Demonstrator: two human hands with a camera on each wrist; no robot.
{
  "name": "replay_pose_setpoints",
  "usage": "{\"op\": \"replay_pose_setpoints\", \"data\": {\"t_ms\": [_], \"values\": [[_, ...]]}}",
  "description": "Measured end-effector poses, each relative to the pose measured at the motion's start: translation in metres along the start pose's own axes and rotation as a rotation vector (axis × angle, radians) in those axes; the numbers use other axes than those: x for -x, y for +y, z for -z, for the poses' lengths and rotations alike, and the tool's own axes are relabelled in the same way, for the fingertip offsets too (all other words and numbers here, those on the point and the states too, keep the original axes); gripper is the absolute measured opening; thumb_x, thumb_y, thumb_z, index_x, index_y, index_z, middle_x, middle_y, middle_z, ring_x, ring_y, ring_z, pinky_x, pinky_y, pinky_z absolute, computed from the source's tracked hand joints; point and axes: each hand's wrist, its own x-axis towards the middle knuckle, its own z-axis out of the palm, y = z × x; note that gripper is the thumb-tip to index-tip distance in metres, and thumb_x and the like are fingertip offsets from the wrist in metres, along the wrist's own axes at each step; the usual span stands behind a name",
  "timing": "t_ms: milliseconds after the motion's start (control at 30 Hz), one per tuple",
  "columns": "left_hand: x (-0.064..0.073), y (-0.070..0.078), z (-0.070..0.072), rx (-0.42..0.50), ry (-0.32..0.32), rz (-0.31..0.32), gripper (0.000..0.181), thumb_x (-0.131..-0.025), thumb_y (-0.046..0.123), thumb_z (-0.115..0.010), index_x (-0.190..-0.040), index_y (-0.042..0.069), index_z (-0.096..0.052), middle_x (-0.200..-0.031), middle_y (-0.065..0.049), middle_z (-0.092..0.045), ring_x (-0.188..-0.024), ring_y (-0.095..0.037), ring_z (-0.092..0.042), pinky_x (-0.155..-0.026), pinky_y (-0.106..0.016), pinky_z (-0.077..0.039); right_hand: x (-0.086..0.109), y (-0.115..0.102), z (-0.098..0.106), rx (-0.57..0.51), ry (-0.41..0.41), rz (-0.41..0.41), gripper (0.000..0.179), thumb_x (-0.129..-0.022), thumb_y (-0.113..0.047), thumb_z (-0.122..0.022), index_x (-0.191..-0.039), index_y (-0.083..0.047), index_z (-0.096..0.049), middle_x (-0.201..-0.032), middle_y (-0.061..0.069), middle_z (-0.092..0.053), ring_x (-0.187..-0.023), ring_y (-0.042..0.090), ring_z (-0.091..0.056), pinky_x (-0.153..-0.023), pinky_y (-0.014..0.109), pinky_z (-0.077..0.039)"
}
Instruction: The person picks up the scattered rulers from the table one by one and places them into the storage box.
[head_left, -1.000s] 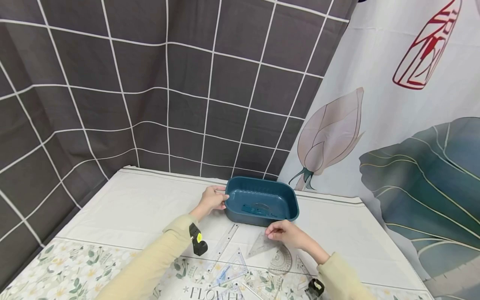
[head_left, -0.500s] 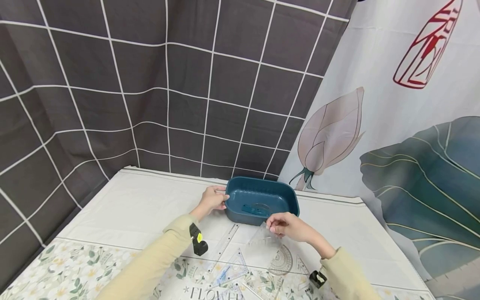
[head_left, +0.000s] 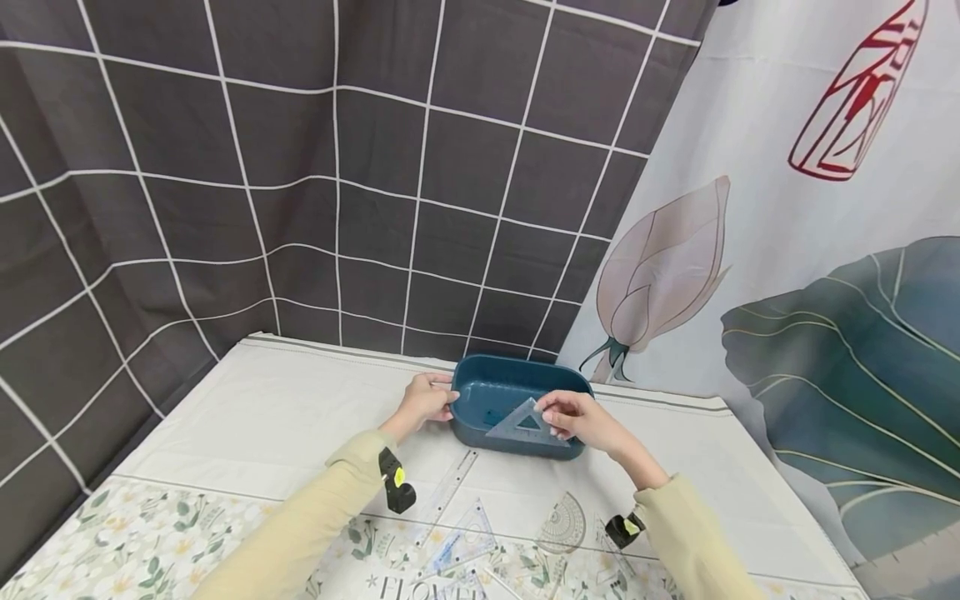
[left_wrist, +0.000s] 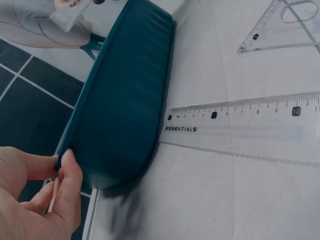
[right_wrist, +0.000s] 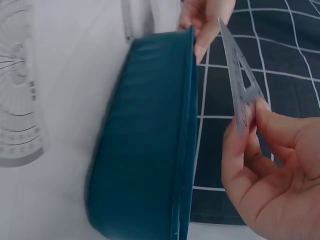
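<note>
In the head view, my left hand (head_left: 423, 402) grips the left end of a dark teal plastic basin (head_left: 480, 433). The left wrist view shows its thumb and fingers pinching the basin's rim (left_wrist: 75, 127). With thumb and fingertips, my right hand (head_left: 581, 421) pinches a clear triangular set square (head_left: 504, 428) by one corner. The set square overlaps the basin's near wall and opening in the head view. Seen from the right wrist, the set square (right_wrist: 233, 70) stands tilted just beyond the basin's rim. Part of the basin's inside is hidden behind it and the hand.
On the tablecloth in front of the basin lie a clear ruler (head_left: 450, 493), another set square (head_left: 471, 540) and a protractor (head_left: 564, 525). More clear drawing tools lie nearer the front edge. A dark checked curtain (head_left: 375, 208) hangs behind the table.
My right hand has lifted the set square from in front of the basin up and forward to its near rim. The left hand keeps its hold on the basin.
</note>
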Motion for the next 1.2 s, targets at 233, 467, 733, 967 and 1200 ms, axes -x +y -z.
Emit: {"op": "replay_pose_setpoints", "data": {"t_ms": [233,467,733,967,1200], "values": [[0.000,-0.001,0.000,0.005,-0.003,-0.002,0.039,-0.085,-0.003,-0.062,-0.124,-0.006,-0.057,-0.065,-0.008,-0.059,-0.045,-0.005,-0.050,-0.045,-0.014,-0.051,-0.016,0.003,0.005,-0.044,0.097,-0.048,0.029,-0.097,-0.010,-0.055,-0.120,0.008,-0.058,-0.077,0.002,-0.057,-0.069,0.011,-0.051,-0.062,0.019,-0.051],[-0.001,-0.001,0.000,0.008,0.003,0.007,0.038,-0.086,-0.003,-0.062,-0.124,-0.005,-0.058,-0.066,-0.008,-0.059,-0.045,-0.005,-0.050,-0.044,-0.013,-0.051,-0.033,0.008,0.006,-0.141,0.204,-0.172,0.030,-0.096,-0.006,-0.055,-0.120,0.013,-0.056,-0.073,-0.006,-0.060,-0.066,0.006,-0.054,-0.059,0.016,-0.054],[-0.003,-0.003,0.000,0.003,0.002,0.007,0.038,-0.086,-0.003,-0.062,-0.124,-0.005,-0.058,-0.063,-0.005,-0.056,-0.046,-0.005,-0.050,-0.044,-0.013,-0.051,-0.050,0.027,-0.003,-0.135,0.311,-0.213,0.029,-0.095,-0.007,-0.058,-0.118,0.010,-0.059,-0.080,-0.002,-0.066,-0.064,0.002,-0.058,-0.058,0.016,-0.054],[-0.003,-0.004,0.000,-0.011,0.006,0.015,0.038,-0.086,-0.001,-0.062,-0.124,-0.004,-0.057,-0.063,-0.003,-0.054,-0.047,-0.005,-0.050,-0.045,-0.013,-0.051,-0.057,0.039,-0.013,-0.098,0.281,-0.226,0.024,-0.095,-0.002,-0.056,-0.113,0.012,-0.061,-0.080,0.008,-0.067,-0.064,0.007,-0.059,-0.058,0.021,-0.057],[-0.003,-0.003,0.000,-0.018,0.005,0.012,0.039,-0.086,-0.001,-0.062,-0.125,-0.004,-0.057,-0.063,-0.001,-0.053,-0.048,-0.005,-0.051,-0.046,-0.013,-0.052,-0.056,0.046,-0.022,0.023,0.256,-0.289,0.020,-0.093,-0.001,-0.058,-0.109,0.008,-0.065,-0.082,0.011,-0.069,-0.062,0.009,-0.060,-0.057,0.024,-0.056]]}}
